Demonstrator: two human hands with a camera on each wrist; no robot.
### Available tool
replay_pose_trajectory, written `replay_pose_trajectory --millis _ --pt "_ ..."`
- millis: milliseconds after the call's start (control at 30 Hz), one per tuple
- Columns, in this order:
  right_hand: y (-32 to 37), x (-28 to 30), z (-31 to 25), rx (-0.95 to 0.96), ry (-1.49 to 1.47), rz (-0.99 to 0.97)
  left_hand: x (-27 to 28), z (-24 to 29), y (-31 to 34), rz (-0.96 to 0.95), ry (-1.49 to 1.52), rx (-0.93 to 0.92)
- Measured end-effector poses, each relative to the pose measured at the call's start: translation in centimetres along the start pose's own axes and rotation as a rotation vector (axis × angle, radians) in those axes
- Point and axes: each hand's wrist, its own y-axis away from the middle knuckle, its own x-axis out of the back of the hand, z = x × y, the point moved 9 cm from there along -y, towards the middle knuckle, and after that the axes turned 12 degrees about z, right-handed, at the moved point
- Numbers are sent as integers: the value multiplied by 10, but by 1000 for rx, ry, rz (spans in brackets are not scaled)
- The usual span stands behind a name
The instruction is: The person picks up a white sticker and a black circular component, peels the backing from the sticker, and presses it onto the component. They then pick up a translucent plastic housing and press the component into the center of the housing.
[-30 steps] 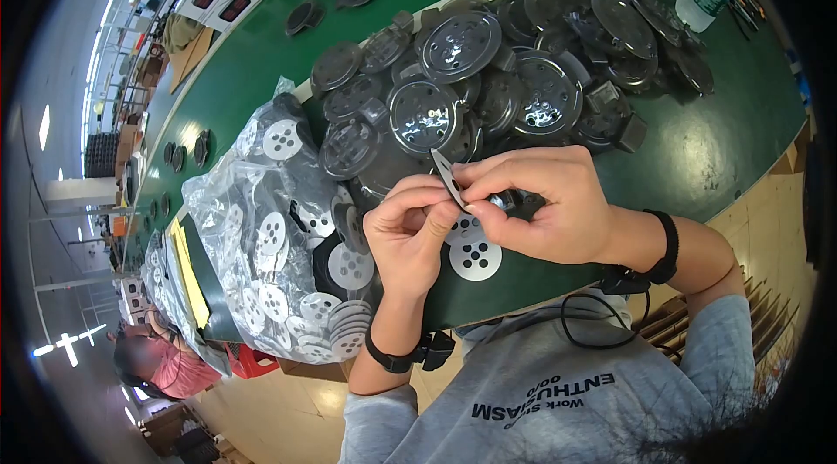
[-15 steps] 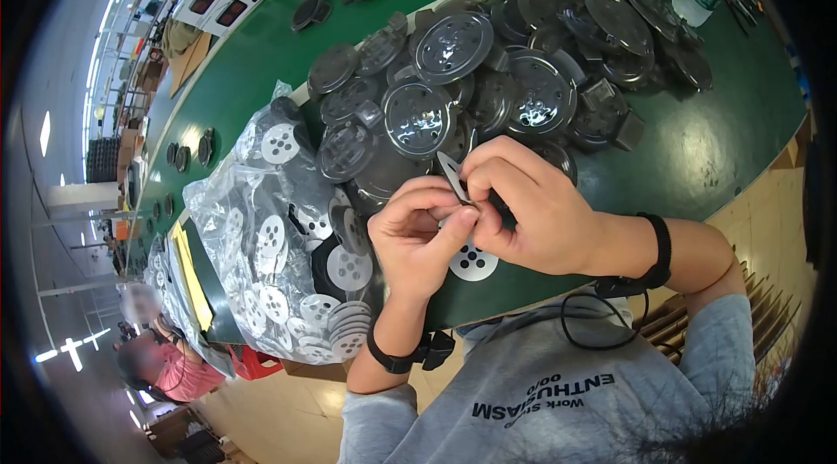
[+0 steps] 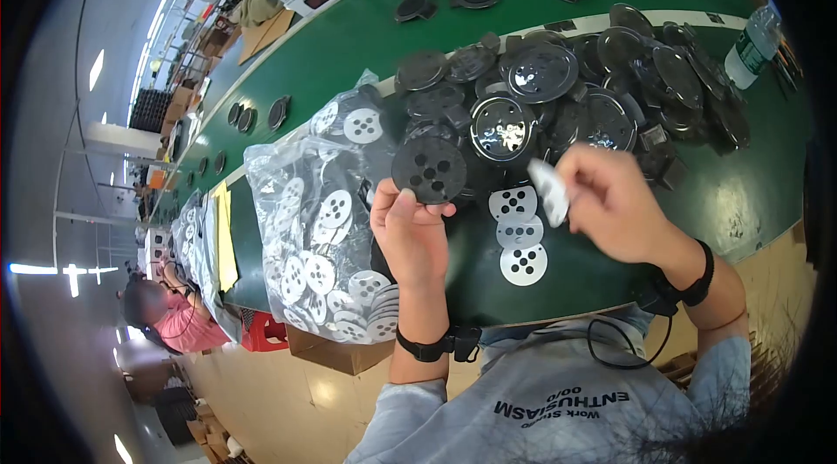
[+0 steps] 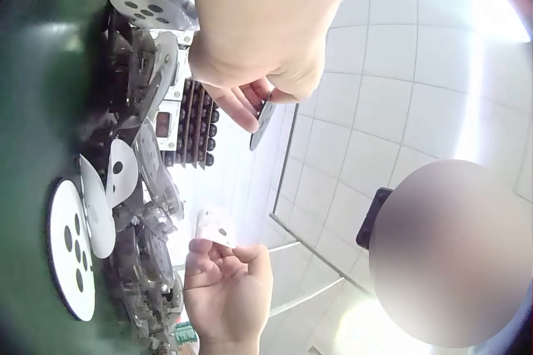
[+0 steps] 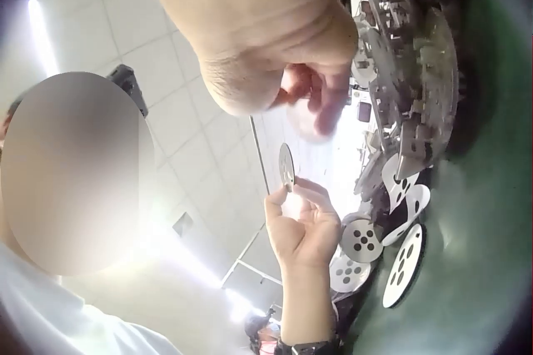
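Observation:
My left hand (image 3: 410,233) pinches a thin dark disc (image 3: 429,169) by its lower edge between thumb and fingers, its pattern of round holes facing the head camera. To the right, my right hand (image 3: 615,203) pinches a white piece with holes (image 3: 551,192), bent and blurred by motion. In the left wrist view this white piece (image 4: 216,228) stands above the right fingertips. Below and between the hands, a white disc with dark holes (image 3: 523,265) lies on the green table, with overlapping white pieces (image 3: 520,231) just behind it.
A heap of dark, glossy round plastic parts (image 3: 540,72) lies beyond the hands. At left is a clear bag (image 3: 305,203) of white discs. A water bottle (image 3: 751,50) stands at the far right. Another person (image 3: 174,316) sits at far left.
The hands were together on one thin disc; now they are apart, the dark disc in the left and a white piece in the right. The head view has shifted, showing more of the far table.

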Motion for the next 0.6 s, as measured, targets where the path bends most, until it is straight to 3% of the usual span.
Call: replay_pose_trajectory --millis 133,233,333,467,500,533,600 --pt "11 -27 -9 71 312 -191 -2 -11 1 -79 47 86" --pt "5 -10 -22 83 261 8 -10 -25 6 -157 58 144" --pt "2 -12 -27 321 -151 -5 -22 -44 17 -224 22 272" --pt "1 -20 -12 59 -516 -195 -28 -52 25 -311 -103 266" --pt "-1 -19 -11 30 -480 -224 -28 -50 25 -315 -149 229" --pt "-3 -19 -2 -119 -554 -218 -31 -44 26 -358 -282 124" --pt "-3 -21 12 -239 -582 -309 -40 -29 29 -437 -548 -90"
